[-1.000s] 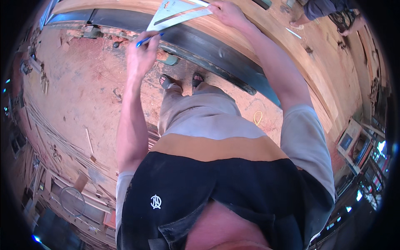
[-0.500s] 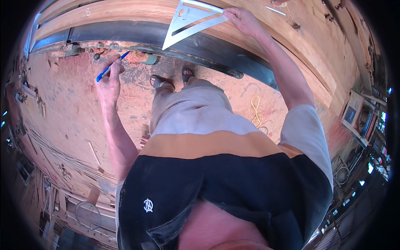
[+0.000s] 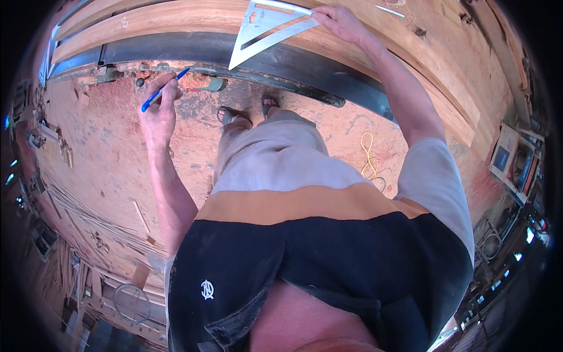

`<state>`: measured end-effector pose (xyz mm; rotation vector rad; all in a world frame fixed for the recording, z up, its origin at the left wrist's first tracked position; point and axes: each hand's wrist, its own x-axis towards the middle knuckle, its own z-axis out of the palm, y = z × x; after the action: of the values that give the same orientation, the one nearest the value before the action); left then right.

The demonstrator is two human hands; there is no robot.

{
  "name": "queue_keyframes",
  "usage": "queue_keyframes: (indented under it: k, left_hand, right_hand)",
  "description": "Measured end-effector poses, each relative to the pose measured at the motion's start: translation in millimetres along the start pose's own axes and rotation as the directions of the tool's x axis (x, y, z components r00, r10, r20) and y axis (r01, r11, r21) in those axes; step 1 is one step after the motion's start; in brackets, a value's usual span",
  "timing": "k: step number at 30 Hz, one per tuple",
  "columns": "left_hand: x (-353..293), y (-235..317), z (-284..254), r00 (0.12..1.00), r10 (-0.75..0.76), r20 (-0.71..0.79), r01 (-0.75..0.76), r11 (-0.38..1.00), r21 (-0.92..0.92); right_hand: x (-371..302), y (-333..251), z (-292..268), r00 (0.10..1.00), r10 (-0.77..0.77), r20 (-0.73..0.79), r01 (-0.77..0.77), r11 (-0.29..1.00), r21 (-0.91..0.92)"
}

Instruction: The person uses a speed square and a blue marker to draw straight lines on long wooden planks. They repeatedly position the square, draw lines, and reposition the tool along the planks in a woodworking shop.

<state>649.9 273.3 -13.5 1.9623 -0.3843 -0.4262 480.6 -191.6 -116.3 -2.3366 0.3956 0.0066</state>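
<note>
Between the fingers of my left hand [image 3: 159, 111] is a blue pen [image 3: 157, 98], its tip pointing up and to the right, short of the bench edge. My right hand [image 3: 340, 24] pinches one corner of a silver triangular speed square [image 3: 265, 36]. The square lies across the wooden boards [image 3: 176, 22], and its pointed lower corner reaches over the dark metal strip [image 3: 170, 48] at the front. One board carries a small white mark near its left end.
A yellow cord [image 3: 368, 154] lies looped on the dusty floor to the right of my legs. Thin wood strips [image 3: 97, 214] are spread on the floor at left. Another blue-silver triangular piece [image 3: 47, 58] leans at the boards' left end. A wooden box-like stand [image 3: 515, 161] is at right.
My left hand and the pen have shifted slightly to the right. The square and my right hand look almost the same; the whole view has turned a little.
</note>
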Motion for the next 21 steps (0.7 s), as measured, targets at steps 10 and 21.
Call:
queue_keyframes:
  k: [10, 21]
  left_hand:
    - [-2, 42, 98, 0.928, 0.245, 0.279, -0.249, 0.968, -0.021]
    - [18, 54, 211, 0.836, 0.430, 0.341, -0.460, 0.888, 0.010]
  right_hand:
    - [7, 25, 8, 0.999, -0.050, 0.002, 0.050, 0.999, -0.001]
    - [6, 13, 5, 0.989, -0.145, -0.009, 0.145, 0.989, -0.039]
